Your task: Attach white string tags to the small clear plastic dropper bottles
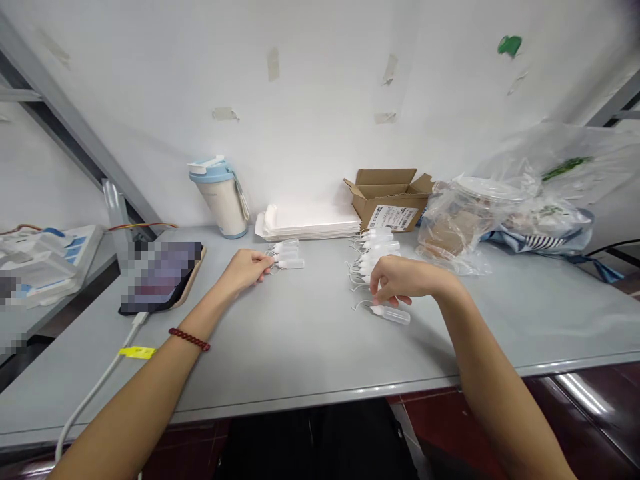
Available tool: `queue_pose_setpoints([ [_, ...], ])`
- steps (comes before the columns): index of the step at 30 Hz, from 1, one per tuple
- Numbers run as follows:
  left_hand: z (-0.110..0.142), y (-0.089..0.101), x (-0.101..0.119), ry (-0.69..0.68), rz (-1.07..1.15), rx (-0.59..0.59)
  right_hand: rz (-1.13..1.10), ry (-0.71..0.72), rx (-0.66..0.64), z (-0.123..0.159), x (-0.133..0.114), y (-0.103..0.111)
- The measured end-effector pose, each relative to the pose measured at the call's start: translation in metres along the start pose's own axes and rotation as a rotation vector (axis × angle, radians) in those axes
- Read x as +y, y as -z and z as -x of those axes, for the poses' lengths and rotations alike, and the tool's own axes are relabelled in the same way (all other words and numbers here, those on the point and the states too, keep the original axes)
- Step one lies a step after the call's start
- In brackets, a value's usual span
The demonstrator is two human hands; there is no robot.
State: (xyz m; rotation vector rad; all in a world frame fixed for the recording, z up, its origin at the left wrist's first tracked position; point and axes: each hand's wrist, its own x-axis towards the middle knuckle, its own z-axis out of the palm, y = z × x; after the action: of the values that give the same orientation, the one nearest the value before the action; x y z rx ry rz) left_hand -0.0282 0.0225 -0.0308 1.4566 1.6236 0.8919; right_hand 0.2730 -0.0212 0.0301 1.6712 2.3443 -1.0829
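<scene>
On the left, my left hand (250, 268) has its thumb and finger pinched together at the nozzle end of a small white dropper bottle (292, 264). It is the nearest of several bottles lying in a short row there. Farther right, my right hand (397, 279) bends down with its fingers closed at the tip of another dropper bottle (393, 315), translucent and lying on its side. A thin white loop trails from that bottle's tip. Behind the right hand lies a longer column of similar dropper bottles (377, 247), partly covered by the hand.
A grey table (300, 360) holds a stack of white boxes (313, 221), a tumbler (220, 200) and an open cardboard box (393, 200) along the wall. Clear plastic bags (455, 227) sit at the right. A phone (163, 277) with a cable (107, 373) lies left.
</scene>
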Motion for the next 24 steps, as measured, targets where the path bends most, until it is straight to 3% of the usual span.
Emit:
queue_pose_setpoints([
  [3,0.001,-0.001,0.001,-0.024,-0.019,0.035,0.027,-0.007,-0.009,-0.006,-0.002,-0.006],
  [6,0.004,0.0,0.006,-0.067,-0.093,0.11,0.063,0.091,-0.014,-0.015,-0.005,-0.014],
  [8,0.007,0.001,0.011,-0.128,-0.152,0.172,0.05,0.219,0.103,-0.021,-0.007,-0.019],
  [10,0.012,-0.001,0.017,-0.198,-0.177,0.189,-0.007,0.335,0.323,-0.026,-0.011,-0.025],
  [12,0.018,-0.005,0.022,-0.246,-0.136,0.114,-0.076,0.418,0.521,-0.031,-0.016,-0.031],
  [15,0.027,-0.016,0.025,-0.273,-0.024,-0.117,-0.156,0.473,0.631,-0.035,-0.025,-0.042],
  [18,0.032,-0.028,0.021,-0.32,-0.011,-0.273,-0.239,0.436,0.564,-0.038,-0.033,-0.055],
  [24,0.04,-0.039,0.02,-0.368,0.012,-0.348,-0.279,0.388,0.477,-0.042,-0.039,-0.071],
])
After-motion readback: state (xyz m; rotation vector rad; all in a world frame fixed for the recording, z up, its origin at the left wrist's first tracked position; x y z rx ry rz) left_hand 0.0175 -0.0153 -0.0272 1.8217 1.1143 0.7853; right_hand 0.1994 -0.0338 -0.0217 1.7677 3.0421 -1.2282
